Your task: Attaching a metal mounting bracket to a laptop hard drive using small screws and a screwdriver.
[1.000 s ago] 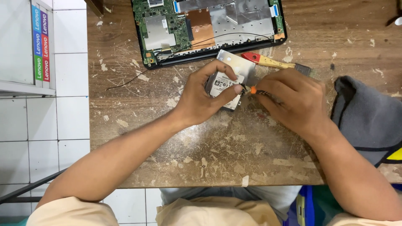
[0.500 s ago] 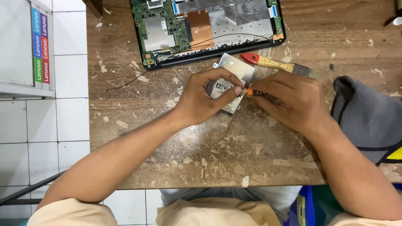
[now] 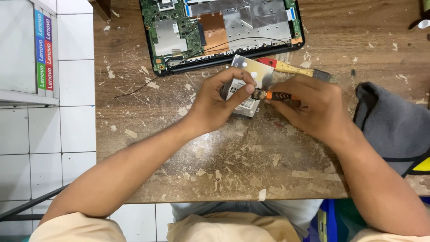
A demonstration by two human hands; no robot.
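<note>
Left hand [image 3: 215,101]: fingers closed around the silver hard drive [image 3: 248,89], tilting it off the wooden table [image 3: 268,166].
Right hand [image 3: 309,105]: pinches an orange-handled screwdriver [image 3: 275,95], tip at the drive's right edge.

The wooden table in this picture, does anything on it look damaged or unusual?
Yes. The wooden table is badly worn, with pale chips and scratches all over its top. The laptop lies with its cover off, circuit boards bare, and a thin black wire trails loose from it across the wood.
</note>
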